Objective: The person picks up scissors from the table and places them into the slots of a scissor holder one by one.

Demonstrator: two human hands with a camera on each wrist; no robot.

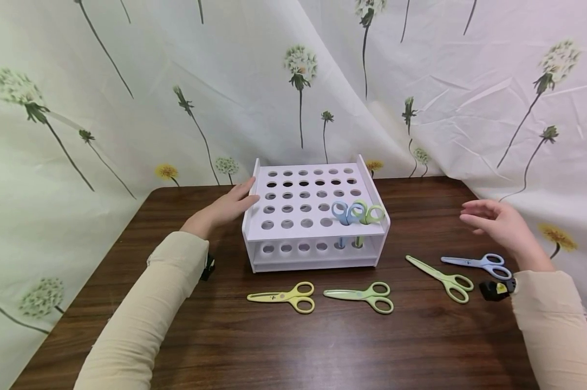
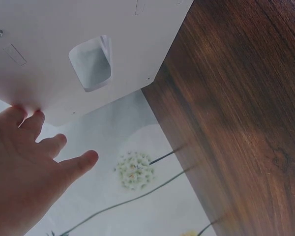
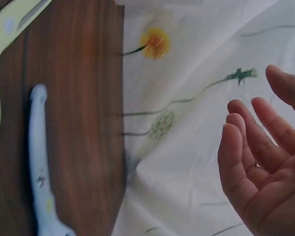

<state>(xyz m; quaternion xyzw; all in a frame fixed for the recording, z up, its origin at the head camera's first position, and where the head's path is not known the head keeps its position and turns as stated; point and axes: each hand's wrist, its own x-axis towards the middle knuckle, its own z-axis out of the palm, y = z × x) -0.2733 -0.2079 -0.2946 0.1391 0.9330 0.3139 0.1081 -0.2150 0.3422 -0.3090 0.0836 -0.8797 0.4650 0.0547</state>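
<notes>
A white rack (image 1: 313, 265) with rows of round holes stands at the back of the table. Fingers outstretched, my left hand (image 1: 225, 208) touches its left side wall (image 2: 49, 64), which has a cut-out. In the rack's front right holes, blue scissors (image 1: 346, 219) and green scissors (image 1: 368, 218) stand handles up. My right hand (image 1: 505, 227) hovers over the right of the table, its fingers loosely bent and holding nothing. Below it lie blue scissors (image 1: 474, 263), also in the right wrist view, and yellow-green scissors (image 1: 439, 276).
Yellow scissors (image 1: 284, 297) and another green pair (image 1: 364, 295) lie before the rack, blades pointing left. The dark wooden table (image 1: 313, 352) ends at a white cloth (image 1: 254, 81) printed with dandelions, which hangs behind and at both sides.
</notes>
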